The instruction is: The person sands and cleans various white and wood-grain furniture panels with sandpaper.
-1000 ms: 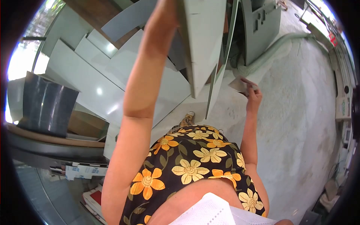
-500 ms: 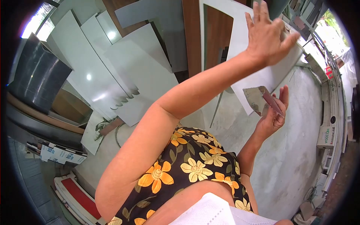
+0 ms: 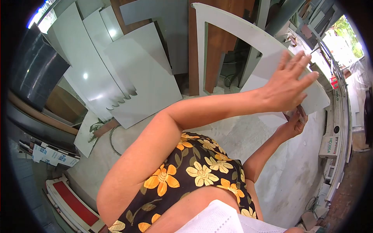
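My left hand point(image 3: 286, 88) is open, fingers spread and back toward me, over the lower part of a white panel point(image 3: 268, 70) with a large cutout. Just below it, my right hand point(image 3: 292, 129) is closed on a folded piece of sandpaper point(image 3: 301, 113), reddish-brown on the side I see. My left hand and wrist partly hide the sandpaper. The panel stands tilted, its curved upper edge running from the top middle down to the right.
Grey sheets point(image 3: 142, 70) and brown boards point(image 3: 193, 46) lean at the back. A dark glossy sheet point(image 3: 35, 66) stands at left. Long profiles and a box marked HD300A point(image 3: 329, 146) line the right side. A red-and-white piece point(image 3: 72, 202) lies at lower left on the concrete floor point(image 3: 279, 186).
My left hand has come down from the panel's upper part, closer to my right hand. The sandpaper, in full view before, is now mostly covered. The view has shifted slightly.
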### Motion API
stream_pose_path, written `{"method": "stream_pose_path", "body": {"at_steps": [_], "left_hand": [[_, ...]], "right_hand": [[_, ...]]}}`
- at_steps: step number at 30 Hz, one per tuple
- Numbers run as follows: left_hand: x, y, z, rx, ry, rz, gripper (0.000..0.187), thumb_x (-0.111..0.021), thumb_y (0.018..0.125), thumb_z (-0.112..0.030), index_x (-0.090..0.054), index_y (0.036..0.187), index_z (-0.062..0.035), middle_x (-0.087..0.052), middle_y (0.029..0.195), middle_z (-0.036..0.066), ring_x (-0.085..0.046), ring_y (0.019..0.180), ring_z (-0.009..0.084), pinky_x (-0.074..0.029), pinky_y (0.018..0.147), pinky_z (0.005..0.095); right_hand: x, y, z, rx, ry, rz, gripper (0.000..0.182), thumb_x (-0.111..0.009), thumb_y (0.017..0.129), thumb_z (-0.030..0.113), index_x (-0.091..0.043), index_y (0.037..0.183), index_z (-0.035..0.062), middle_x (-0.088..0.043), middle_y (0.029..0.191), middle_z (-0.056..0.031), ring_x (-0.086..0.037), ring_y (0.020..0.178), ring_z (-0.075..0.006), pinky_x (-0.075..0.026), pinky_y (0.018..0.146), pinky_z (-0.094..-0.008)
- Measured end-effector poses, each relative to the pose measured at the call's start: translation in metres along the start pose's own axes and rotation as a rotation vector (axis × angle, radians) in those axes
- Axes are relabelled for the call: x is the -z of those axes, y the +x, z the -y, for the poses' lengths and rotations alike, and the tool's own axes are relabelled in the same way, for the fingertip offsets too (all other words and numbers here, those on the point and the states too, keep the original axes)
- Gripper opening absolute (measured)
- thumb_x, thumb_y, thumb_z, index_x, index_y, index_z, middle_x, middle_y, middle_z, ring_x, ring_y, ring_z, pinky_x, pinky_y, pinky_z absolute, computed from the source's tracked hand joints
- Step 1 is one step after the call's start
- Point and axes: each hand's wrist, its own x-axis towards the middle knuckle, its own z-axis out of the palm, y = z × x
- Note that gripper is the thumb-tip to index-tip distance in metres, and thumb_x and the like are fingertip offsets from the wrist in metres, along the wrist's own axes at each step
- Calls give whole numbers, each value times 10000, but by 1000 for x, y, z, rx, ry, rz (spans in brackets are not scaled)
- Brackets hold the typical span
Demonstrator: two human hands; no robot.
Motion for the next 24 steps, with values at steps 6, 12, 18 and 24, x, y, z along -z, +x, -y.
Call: {"method": "stream_pose_path", "body": {"at_steps": [6, 12, 18, 24], "left_hand": [[77, -66, 76, 152, 235, -213, 697, -661, 661, -86, -377, 1297, -54, -265, 1391, 252, -190, 1328, 412, -164, 1047, 527], [104, -106, 154, 716, 7, -147, 817, -665, 780, -415, -271, 1342, 28, -371, 1329, 222, -356, 1264, 306, -296, 1032, 379], [102, -108, 177, 765, -314, -160, 738, -637, 809, -465, -361, 1274, 38, -538, 1124, 149, -520, 1046, 204, -416, 887, 316], [116, -92, 208, 949, -703, -304, 403, -691, 787, -416, -612, 880, -32, -591, 731, 8, -546, 648, 79, -425, 598, 220]], "right_hand": [[26, 4, -8, -80, 63, -95, 164, -595, 821, 106, -639, 925, -13, -590, 984, -56, -587, 919, -160, -499, 738, -312], [40, 11, -25, 3, 188, -196, 170, -613, 815, 107, -625, 902, -38, -620, 974, -94, -598, 901, -179, -461, 833, -332], [32, 7, -18, 26, 198, -190, 181, -623, 815, 100, -614, 909, -54, -625, 1004, -129, -601, 921, -202, -456, 846, -338], [16, 12, -9, 41, 254, -196, 210, -635, 808, 81, -609, 945, -76, -628, 1024, -149, -596, 955, -215, -438, 893, -349]]}}
